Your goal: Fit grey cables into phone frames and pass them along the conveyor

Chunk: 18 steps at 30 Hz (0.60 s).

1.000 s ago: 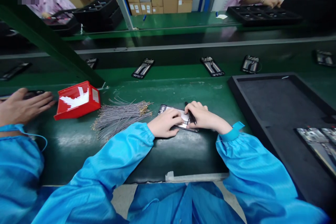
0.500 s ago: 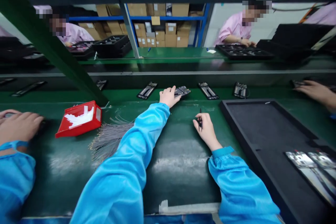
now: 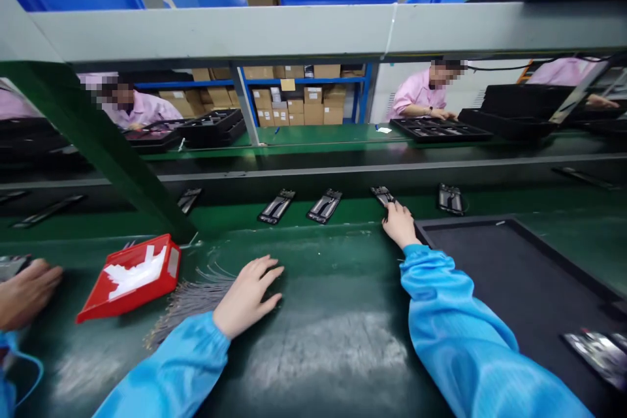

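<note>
My left hand (image 3: 251,295) hovers over the green bench, fingers apart and holding nothing. Beside its wrist lies a bundle of thin grey wires (image 3: 193,304). Farther out, my right hand (image 3: 400,225) has its fingers on the near end of an opened phone (image 3: 382,194), covering part of it. Whether the dark tweezers are still in that hand is hidden. Two more opened phones, one at the middle (image 3: 324,206) and one to its left (image 3: 277,206), lie flat in the same row. Another opened phone (image 3: 449,199) is right of my right hand.
A red bin (image 3: 169,268) with white strips stands at left, near a co-worker's hand (image 3: 32,294). A black tray (image 3: 509,274) with phone parts (image 3: 600,356) lies at right. A slanted green post (image 3: 117,150) and grey shelf beam (image 3: 313,31) frame the bench.
My left hand has let go of a phone, now lying in the row, and drawn back toward me. My right hand has reached forward onto another phone. The view has tilted up.
</note>
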Each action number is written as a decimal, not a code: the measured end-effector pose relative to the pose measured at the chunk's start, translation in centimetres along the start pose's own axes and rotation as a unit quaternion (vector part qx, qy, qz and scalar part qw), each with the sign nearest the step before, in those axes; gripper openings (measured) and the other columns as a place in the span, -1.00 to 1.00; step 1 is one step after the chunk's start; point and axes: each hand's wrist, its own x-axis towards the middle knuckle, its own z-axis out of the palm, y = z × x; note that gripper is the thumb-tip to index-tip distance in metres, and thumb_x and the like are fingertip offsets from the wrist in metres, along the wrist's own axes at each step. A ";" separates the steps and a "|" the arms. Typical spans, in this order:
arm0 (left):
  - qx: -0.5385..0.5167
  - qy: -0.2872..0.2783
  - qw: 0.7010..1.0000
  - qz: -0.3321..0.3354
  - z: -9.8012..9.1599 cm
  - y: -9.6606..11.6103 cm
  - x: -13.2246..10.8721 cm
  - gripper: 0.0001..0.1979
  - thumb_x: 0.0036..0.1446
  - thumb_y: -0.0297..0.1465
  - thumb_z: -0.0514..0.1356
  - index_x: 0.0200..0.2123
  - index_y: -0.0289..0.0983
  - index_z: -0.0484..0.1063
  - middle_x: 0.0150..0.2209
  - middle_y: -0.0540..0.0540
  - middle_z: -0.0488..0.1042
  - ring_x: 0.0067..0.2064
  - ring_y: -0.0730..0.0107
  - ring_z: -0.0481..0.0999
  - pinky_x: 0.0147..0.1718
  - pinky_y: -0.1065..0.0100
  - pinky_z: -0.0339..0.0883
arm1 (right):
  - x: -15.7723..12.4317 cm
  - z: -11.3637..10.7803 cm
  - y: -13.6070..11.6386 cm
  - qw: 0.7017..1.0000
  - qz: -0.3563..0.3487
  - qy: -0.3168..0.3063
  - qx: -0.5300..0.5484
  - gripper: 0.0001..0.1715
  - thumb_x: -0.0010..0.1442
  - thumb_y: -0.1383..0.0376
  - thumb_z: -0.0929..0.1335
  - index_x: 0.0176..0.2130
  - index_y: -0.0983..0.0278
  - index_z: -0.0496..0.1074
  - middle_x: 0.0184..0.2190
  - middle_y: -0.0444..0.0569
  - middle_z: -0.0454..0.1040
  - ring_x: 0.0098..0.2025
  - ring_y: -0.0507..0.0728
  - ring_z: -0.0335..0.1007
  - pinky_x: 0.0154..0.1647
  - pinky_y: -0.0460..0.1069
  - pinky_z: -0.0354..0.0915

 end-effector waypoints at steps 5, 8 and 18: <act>0.053 0.024 0.998 -0.012 -0.3 -0.4 -2.9 -0.74 0.08 -0.39 0.06 -0.12 -0.19 0.34 -0.12 -0.12 0.41 -0.03 0.17 0.37 -0.01 0.07 0.25 | 4.9 1.5 1.2 0.987 0.140 -0.066 -0.047 -0.54 0.03 0.32 0.24 -0.03 0.34 0.23 0.06 0.37 0.15 0.05 0.52 0.09 -0.12 0.40 0.01; 0.026 0.027 0.999 -0.014 -0.4 0.2 -2.5 -0.83 0.11 -0.43 0.02 -0.24 -0.19 0.36 -0.22 -0.07 0.43 -0.10 0.26 0.39 0.00 0.10 0.25 | 6.6 1.7 2.1 0.976 0.180 -0.113 -0.053 -0.56 0.06 0.26 0.24 -0.04 0.35 0.24 -0.03 0.38 0.22 -0.02 0.51 0.19 -0.20 0.35 0.10; -0.022 0.067 0.997 -0.009 -0.5 0.8 -2.1 -0.80 0.19 -0.47 -0.03 -0.32 -0.21 0.39 -0.33 -0.02 0.43 -0.24 0.39 0.38 -0.05 0.18 0.22 | 3.4 -1.2 -0.1 0.992 0.067 -0.103 -0.037 -0.55 0.11 0.05 0.23 -0.07 0.24 0.17 -0.12 0.10 0.27 -0.15 0.26 0.32 -0.31 0.05 0.20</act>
